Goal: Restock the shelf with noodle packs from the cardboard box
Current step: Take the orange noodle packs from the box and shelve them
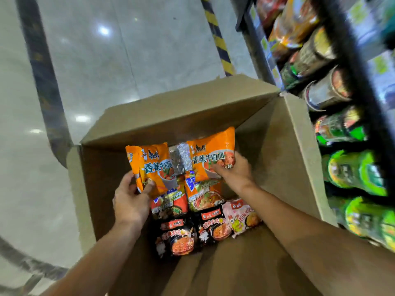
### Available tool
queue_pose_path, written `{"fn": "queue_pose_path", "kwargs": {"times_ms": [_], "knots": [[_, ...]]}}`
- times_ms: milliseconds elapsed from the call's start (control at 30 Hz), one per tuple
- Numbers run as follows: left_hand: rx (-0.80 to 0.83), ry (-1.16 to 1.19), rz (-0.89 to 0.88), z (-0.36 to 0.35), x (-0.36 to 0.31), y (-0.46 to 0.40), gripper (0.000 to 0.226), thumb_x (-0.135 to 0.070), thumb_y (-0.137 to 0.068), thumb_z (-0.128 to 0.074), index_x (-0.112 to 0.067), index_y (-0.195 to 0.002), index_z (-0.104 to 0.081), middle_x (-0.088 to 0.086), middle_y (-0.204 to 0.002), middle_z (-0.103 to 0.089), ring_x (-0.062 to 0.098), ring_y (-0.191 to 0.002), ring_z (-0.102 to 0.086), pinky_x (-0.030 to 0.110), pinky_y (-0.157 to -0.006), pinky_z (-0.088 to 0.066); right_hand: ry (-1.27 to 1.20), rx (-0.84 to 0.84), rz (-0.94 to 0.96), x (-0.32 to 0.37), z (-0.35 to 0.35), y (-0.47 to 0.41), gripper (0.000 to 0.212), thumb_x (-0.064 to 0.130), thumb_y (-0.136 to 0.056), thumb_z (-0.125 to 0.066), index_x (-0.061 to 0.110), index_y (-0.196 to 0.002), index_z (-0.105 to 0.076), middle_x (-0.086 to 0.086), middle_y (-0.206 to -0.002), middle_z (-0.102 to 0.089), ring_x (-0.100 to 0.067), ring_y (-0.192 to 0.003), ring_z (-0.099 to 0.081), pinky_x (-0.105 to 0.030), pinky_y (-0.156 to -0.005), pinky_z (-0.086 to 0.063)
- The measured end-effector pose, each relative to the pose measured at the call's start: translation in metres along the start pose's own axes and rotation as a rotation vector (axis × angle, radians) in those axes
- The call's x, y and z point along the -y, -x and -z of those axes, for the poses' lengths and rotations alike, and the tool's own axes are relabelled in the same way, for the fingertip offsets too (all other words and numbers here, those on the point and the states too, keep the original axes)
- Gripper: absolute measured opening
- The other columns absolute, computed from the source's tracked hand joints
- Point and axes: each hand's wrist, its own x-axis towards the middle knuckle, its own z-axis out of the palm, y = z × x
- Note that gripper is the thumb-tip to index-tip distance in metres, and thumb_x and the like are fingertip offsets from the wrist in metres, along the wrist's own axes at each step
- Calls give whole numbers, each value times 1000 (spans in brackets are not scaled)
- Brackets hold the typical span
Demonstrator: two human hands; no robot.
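An open cardboard box (284,146) fills the middle of the view. Inside, my left hand (130,199) grips an orange noodle pack (151,165) by its lower left corner. My right hand (233,167) grips a second orange noodle pack (210,154) at its lower right edge. Both packs are lifted above the others, side by side. Below them lie further orange packs (203,195), two black packs (177,238) and a pink pack (241,214). The shelf (350,86) stands to the right, blurred.
The shelf rows hold cup noodles (320,92) and green tubs (357,171) close to the box's right flap. A yellow and black striped line (220,39) runs across the glossy grey floor (96,60). A dark curved band (42,71) crosses the floor at left.
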Motion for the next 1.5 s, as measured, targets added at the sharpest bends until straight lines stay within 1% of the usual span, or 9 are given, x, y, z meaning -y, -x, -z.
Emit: {"fn": "queue_pose_path", "kwargs": {"times_ms": [167,267,367,567,700,967,1067,1200,1500], "knots": [[99,6,-106,42,-101,91,37,-6,-89,-68,-17,-124,-59,-3,-101,-71,0,-82,-69,12,-60,-54,-89,5,16,66,79,103,28,23,-81,-82,24,-101,-63,13,-87,-68,-5,-79,-65,-28,-75,-53],[101,0,-164,74,-171,152,41,-8,-88,-71,-14,-128,-59,6,-107,-72,12,-91,-71,23,-70,-57,-166,3,44,124,137,172,29,12,-81,-81,14,-105,-65,11,-85,-67,5,-73,-60,-13,-64,-47],[131,-57,-287,108,-240,224,37,-16,-90,-71,-26,-124,-61,-8,-102,-71,-1,-88,-69,25,-77,-57,-165,-20,137,183,197,241,23,20,-79,-83,21,-93,-65,12,-77,-66,7,-62,-60,-13,-58,-45],[142,-55,-454,174,-346,347,47,-25,-89,-71,-25,-133,-56,4,-114,-72,19,-104,-69,40,-88,-58,-185,-55,351,280,304,360,31,32,-78,-85,26,-103,-67,14,-87,-73,-1,-81,-67,-21,-77,-52],[178,-33,-549,207,-385,407,55,-22,-89,-70,-20,-141,-51,5,-118,-70,16,-104,-69,28,-82,-57,-254,-120,453,316,352,428,42,27,-78,-85,19,-115,-67,14,-97,-74,1,-90,-69,-24,-87,-55],[303,63,-774,273,-422,480,50,-26,-88,-71,-27,-136,-56,-4,-117,-72,9,-105,-69,37,-91,-57,-359,-266,579,326,388,561,35,35,-83,-79,27,-115,-65,9,-108,-74,-10,-100,-70,-36,-88,-56],[369,111,-825,297,-423,498,43,-23,-87,-71,-38,-126,-59,-12,-110,-73,1,-100,-69,18,-78,-57,-373,-340,619,325,380,609,28,29,-86,-77,30,-112,-65,14,-102,-74,-3,-94,-69,-26,-82,-54],[479,119,-877,329,-429,517,37,-32,-83,-72,-53,-110,-58,-34,-99,-69,-2,-98,-66,24,-83,-51,-424,-466,645,319,365,676,27,24,-86,-76,28,-111,-65,21,-98,-75,3,-89,-70,-10,-70,-49],[818,145,-981,335,-433,580,53,-22,-81,-74,-29,-131,-60,-1,-117,-73,19,-108,-69,45,-94,-54,-518,-738,606,266,363,823,28,24,-87,-75,26,-113,-65,16,-99,-76,-1,-88,-71,-13,-70,-52]]}}
